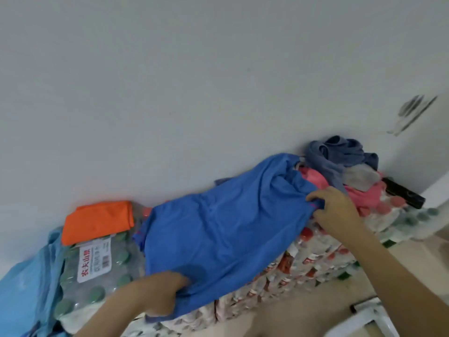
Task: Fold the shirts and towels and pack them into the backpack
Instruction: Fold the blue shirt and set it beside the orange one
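A blue shirt (218, 229) lies spread across stacked packs of bottled water (303, 261). My left hand (155, 295) grips its near lower edge. My right hand (335, 210) pinches its right edge by the pile. A folded orange cloth (97, 221) rests to the left on a pack of green-capped bottles (97, 276). Behind my right hand sits a heap of a pink garment (364, 194), a grey piece (359, 177) and a crumpled grey-blue garment (340, 154). A light blue bag-like item (26, 288) hangs at far left; whether it is the backpack I cannot tell.
A white wall (194, 81) stands right behind the stacks. A black object (403, 193) lies at the right end of the packs. Tan floor (303, 317) and a white frame (371, 317) show at lower right.
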The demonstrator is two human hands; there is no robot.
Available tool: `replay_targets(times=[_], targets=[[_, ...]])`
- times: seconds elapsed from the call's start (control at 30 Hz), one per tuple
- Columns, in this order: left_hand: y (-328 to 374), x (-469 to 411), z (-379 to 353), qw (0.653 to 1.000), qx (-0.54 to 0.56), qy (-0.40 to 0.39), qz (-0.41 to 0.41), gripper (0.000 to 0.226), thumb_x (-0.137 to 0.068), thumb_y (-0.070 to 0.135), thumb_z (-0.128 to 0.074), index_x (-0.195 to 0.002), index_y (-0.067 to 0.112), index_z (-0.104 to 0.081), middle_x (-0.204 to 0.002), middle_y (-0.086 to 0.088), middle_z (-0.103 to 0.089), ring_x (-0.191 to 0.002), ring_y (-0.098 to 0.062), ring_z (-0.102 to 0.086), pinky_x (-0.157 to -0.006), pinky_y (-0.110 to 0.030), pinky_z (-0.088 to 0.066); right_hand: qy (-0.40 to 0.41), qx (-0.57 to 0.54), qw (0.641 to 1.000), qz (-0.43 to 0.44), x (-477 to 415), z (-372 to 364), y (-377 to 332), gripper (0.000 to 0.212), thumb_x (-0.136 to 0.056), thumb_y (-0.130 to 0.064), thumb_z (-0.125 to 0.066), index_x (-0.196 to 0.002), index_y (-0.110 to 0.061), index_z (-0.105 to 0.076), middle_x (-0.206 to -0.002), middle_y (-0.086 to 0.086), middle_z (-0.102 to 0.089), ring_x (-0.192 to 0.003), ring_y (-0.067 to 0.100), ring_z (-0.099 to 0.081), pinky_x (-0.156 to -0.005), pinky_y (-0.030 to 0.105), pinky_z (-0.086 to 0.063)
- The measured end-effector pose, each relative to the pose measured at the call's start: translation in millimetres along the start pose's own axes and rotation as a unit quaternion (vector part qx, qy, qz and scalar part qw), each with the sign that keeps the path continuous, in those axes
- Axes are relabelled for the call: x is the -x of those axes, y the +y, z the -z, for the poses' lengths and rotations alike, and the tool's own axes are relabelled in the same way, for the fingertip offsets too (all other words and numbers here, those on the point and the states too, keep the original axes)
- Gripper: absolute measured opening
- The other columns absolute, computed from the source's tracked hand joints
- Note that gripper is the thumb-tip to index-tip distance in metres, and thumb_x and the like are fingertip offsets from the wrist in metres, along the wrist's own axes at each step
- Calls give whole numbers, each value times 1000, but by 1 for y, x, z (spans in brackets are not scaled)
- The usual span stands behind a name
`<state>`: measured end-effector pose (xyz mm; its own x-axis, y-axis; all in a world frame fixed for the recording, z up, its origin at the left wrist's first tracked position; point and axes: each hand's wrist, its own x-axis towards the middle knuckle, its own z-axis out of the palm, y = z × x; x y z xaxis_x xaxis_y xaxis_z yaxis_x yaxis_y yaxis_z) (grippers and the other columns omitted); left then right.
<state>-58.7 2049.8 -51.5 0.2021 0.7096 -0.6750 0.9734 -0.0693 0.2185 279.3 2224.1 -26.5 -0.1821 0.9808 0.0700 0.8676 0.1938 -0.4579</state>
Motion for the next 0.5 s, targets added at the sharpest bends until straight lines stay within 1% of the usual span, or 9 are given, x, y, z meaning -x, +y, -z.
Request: replay_targets(times=[0.03, 0.07, 0.13, 0.17, 0.23, 0.3, 0.37, 0.43, 0.5], targets=[[7, -4, 5, 1000, -13, -20, 0, 16, -84, 16, -48, -96, 24, -53, -99, 1, -59, -90, -20, -53, -71, -25, -38, 6, -9, 1000, 23, 2, 1, -6, 26, -72, 4, -67, -92, -12, -72, -89, 4, -55, -77, 21, -52, -72, 34, -46], [15, -8, 11, 1000, -11, 9, -12, 27, -86, 23, -50, -113, 26, -53, -115, 3, -58, -100, -18, -53, -80, -26, -40, 15, -19, 997, 67, 4, 3, -17, 24, -70, 3, -69, -89, -12, -71, -86, 3, -55, -76, 21, -52, -72, 35, -46], [45, -17, 29, 981, 87, 163, -53, 56, -87, 37, -58, -139, 29, -38, -137, 12, -46, -121, -9, -46, -96, -18, -35, 6, -23, 987, 161, 11, 4, -42, 21, -67, -2, -73, -84, -14, -68, -81, 1, -55, -74, 23, -55, -69, 37, -47], [66, -21, 41, 953, 161, 243, -79, 67, -86, 41, -63, -143, 30, -31, -138, 16, -42, -125, -3, -41, -98, -14, -31, -14, -17, 982, 188, 14, 3, -55, 20, -67, -5, -73, -82, -15, -65, -81, -1, -53, -74, 22, -54, -67, 37, -46], [106, -33, 62, 900, 266, 318, -133, 65, -82, 39, -68, -138, 31, -36, -127, 22, -48, -115, 2, -46, -94, -13, -37, -48, -10, 975, 218, 21, 1, -76, 18, -68, -10, -68, -79, -20, -59, -79, -7, -48, -72, 18, -52, -65, 34, -41], [130, -45, 73, 870, 296, 366, -148, 38, -83, 26, -68, -118, 27, -53, -103, 15, -63, -92, -3, -59, -81, -27, -48, -43, -28, 972, 229, 23, 0, -84, 15, -68, -13, -62, -77, -22, -54, -75, -9, -48, -67, 13, -47, -61, 28, -35], [132, -48, 77, 847, 308, 414, -129, 20, -86, 13, -63, -103, 24, -66, -86, 11, -69, -79, -5, -62, -73, -27, -50, -42, -95, 973, 206, 21, 2, -76, 18, -71, -12, -67, -78, -22, -54, -72, -10, -54, -64, 8, -48, -58, 23, -35], [124, -47, 79, 823, 353, 427, -122, 24, -87, 5, -60, -92, 25, -70, -79, 9, -71, -74, -5, -63, -71, -24, -51, -69, -185, 966, 166, 14, 3, -61, 20, -74, -14, -75, -84, -23, -60, -77, -10, -62, -71, 4, -57, -61, 16, -40], [119, -41, 83, 787, 462, 391, -118, 22, -92, 5, -56, -87, 21, -70, -81, 3, -72, -79, -10, -65, -78, -29, -51, -125, -267, 949, 113, 10, -2, -44, 25, -75, -16, -80, -94, -21, -65, -90, -10, -65, -83, -3, -60, -71, 14, -43]])
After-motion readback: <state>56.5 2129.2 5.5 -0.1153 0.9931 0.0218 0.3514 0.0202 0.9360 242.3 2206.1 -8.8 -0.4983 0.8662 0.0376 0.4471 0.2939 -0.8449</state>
